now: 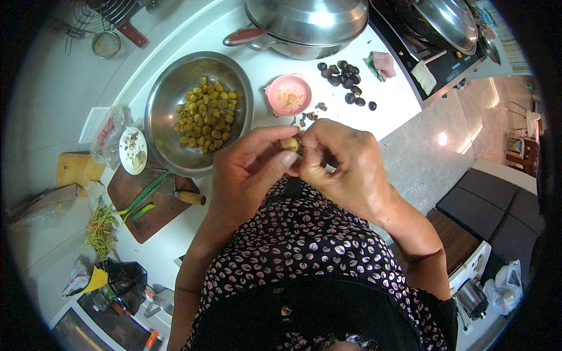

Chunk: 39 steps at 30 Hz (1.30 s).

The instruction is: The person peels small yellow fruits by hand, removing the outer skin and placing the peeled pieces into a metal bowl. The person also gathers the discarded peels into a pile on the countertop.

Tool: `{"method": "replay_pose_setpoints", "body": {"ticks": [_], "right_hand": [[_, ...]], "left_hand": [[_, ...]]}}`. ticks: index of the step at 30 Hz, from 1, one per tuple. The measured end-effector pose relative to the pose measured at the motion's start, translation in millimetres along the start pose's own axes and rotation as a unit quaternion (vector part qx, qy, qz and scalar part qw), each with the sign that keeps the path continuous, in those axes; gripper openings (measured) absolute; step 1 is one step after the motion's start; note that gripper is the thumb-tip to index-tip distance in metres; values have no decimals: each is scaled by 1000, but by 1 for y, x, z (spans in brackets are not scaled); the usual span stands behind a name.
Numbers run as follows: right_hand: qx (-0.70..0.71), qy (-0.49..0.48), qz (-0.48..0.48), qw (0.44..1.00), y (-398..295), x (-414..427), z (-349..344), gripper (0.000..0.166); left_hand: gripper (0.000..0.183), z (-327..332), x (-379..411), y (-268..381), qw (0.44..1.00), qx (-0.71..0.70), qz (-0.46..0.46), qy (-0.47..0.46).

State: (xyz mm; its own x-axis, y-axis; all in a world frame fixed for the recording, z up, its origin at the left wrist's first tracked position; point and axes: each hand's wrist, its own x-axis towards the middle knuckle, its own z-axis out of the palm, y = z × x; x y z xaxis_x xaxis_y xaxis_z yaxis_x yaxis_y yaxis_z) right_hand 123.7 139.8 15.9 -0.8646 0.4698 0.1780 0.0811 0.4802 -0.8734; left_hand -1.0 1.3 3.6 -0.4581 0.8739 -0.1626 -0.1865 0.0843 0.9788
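My left hand (246,171) pinches a partly peeled chestnut (290,144) between thumb and fingers, its yellowish flesh showing. Against its right side press the curled thumb and fingers of my right hand (349,164); the fingertips are partly hidden. Just beyond my hands, brown shell scraps (312,116) lie on the white counter near a small pink bowl (271,94) with crumbs inside. Dark unpeeled chestnuts (348,82) are spread farther right. To the left, a large steel bowl (154,127) holds many peeled yellow chestnuts (206,116).
A lidded steel pan (303,26) stands at the back, its handle (244,37) pointing left. At left, a brown cutting board (147,230) carries green onions (147,193) and a wooden-handled knife (189,197). A white dish (123,151) touches the steel bowl. A cloth (383,65) lies near the cooktop (432,66).
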Motion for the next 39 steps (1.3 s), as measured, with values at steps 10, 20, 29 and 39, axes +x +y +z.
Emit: {"method": "replay_pose_setpoints", "body": {"ticks": [10,20,29,39], "right_hand": [[43,-16,2,999,-6,3,-6,12],[262,-138,169,940,11,14,-32,12],[594,-128,205,767,47,5,-18,28],[553,-102,260,785,18,18,-22,12]], "left_hand": [[26,5,0,2,999,13,30,20],[27,2,1,3,999,-41,26,-8],[31,-6,10,-5,974,-223,-40,5],[32,-1,9,-2,991,-113,-14,66]]}}
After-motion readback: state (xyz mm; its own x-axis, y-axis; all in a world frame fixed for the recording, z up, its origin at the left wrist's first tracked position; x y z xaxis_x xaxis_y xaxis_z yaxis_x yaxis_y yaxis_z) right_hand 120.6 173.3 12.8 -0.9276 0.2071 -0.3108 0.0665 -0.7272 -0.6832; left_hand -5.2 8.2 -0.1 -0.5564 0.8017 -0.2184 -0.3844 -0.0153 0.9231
